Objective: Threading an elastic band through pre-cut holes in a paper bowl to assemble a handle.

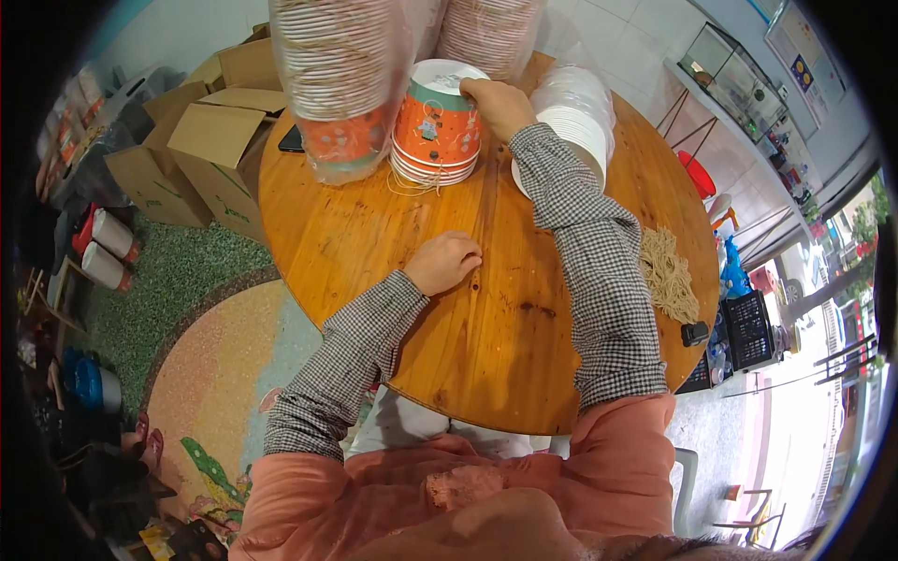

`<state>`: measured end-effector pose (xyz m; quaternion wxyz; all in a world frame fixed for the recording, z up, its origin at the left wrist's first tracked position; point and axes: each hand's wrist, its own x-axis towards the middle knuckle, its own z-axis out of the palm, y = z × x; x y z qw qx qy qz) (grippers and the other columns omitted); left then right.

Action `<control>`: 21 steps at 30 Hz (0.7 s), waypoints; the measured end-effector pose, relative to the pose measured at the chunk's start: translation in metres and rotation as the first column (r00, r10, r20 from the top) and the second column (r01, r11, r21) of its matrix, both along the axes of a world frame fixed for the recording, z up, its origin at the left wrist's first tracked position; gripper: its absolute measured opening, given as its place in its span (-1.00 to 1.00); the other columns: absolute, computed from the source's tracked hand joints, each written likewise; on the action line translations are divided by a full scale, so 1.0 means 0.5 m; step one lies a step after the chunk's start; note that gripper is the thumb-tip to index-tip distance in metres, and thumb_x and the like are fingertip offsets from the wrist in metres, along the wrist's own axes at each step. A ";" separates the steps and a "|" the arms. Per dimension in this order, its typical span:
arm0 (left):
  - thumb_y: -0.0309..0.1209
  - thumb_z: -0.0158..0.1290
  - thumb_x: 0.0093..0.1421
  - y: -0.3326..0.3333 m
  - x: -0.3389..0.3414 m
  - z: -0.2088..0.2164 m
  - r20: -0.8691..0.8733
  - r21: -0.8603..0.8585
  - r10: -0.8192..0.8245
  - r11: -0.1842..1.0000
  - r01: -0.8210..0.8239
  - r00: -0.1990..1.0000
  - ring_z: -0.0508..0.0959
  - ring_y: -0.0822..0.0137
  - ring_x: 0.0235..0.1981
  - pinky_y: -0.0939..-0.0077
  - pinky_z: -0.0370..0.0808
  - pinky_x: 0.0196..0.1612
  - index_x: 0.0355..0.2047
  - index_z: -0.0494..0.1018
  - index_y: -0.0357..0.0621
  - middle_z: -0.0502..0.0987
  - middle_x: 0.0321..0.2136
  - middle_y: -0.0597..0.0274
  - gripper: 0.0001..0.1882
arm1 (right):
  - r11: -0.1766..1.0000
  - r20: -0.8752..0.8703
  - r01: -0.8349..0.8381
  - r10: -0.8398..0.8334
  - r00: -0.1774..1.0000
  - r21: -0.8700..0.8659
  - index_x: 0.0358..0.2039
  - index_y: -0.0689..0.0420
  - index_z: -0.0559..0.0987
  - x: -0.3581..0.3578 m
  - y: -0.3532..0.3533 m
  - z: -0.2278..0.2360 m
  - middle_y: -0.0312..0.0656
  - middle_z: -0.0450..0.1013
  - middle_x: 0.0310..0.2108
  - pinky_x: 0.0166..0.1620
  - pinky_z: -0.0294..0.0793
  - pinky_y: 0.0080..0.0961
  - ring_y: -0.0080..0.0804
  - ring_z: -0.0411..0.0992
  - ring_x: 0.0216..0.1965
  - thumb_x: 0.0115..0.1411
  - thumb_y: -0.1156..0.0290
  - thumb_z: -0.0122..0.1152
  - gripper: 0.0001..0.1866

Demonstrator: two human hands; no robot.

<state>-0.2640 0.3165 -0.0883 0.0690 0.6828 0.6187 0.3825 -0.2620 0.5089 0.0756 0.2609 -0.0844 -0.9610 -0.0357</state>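
A short stack of orange and green paper buckets (pixel 437 131) stands upside down toward the back of the round wooden table (pixel 393 215). My right hand (pixel 502 106) is closed on the top edge of this stack, at its right side. Thin twine (pixel 416 190) lies loosely round the stack's lower rims. My left hand (pixel 443 264) rests on the tabletop nearer to me, fingers curled in, with nothing seen in it. It is apart from the buckets. A white stack of paper bowls or lids (pixel 572 140), partly in clear plastic, lies behind my right wrist.
Tall plastic-wrapped bucket stacks (pixel 339 84) stand left of and behind the short one. A dark phone-like object (pixel 291 139) lies by the left edge. A bundle of twine (pixel 666 276) and a small black object (pixel 694 334) sit at the right. Cardboard boxes (pixel 220 154) stand beyond the table.
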 end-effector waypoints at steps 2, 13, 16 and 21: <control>-0.39 0.04 0.15 0.002 -0.003 -0.002 0.003 -0.011 -0.004 1.000 0.004 1.000 0.50 0.05 -0.25 0.27 0.45 -0.16 -0.38 0.51 -0.30 0.53 -0.37 0.04 -0.81 | 0.999 -0.053 -0.015 0.013 0.999 -0.038 -0.24 0.08 0.50 0.004 -0.006 -0.024 -0.05 0.51 -0.30 -0.21 0.46 -0.17 -0.05 0.49 -0.23 0.16 0.40 -0.09 -0.79; -0.38 0.06 0.14 0.033 0.006 -0.011 0.149 0.099 0.056 0.993 -0.071 0.987 0.51 0.00 -0.28 0.25 0.46 -0.18 -0.31 0.50 -0.29 0.53 -0.34 -0.03 -0.79 | 0.908 -0.457 0.056 -0.262 0.850 -0.416 -0.21 0.17 0.55 0.273 0.115 -0.024 -0.03 0.52 -0.28 -0.19 0.46 -0.38 -0.17 0.51 -0.25 0.18 0.32 0.12 -0.77; -0.45 0.10 0.10 0.116 0.009 -0.019 0.293 0.141 0.145 0.971 -0.193 0.945 0.53 0.06 -0.29 0.30 0.47 -0.19 -0.11 0.42 -0.27 0.50 -0.24 -0.03 -0.67 | 0.879 -0.578 0.153 -0.419 0.701 -0.452 -0.27 0.21 0.53 0.372 0.133 -0.120 -0.08 0.50 -0.37 -0.24 0.45 -0.44 -0.27 0.49 -0.34 0.17 0.34 0.16 -0.79; -0.51 0.11 0.10 0.289 -0.029 -0.051 0.390 0.431 0.236 0.807 -0.403 0.890 0.55 0.15 -0.24 0.42 0.50 -0.17 0.09 0.29 -0.23 0.46 -0.11 -0.03 -0.49 | 0.733 -0.561 0.007 -0.527 0.638 -0.681 -0.26 0.23 0.45 0.385 0.138 -0.306 -0.22 0.42 -0.45 -0.30 0.44 -0.56 -0.50 0.39 -0.44 0.10 0.43 0.25 -0.77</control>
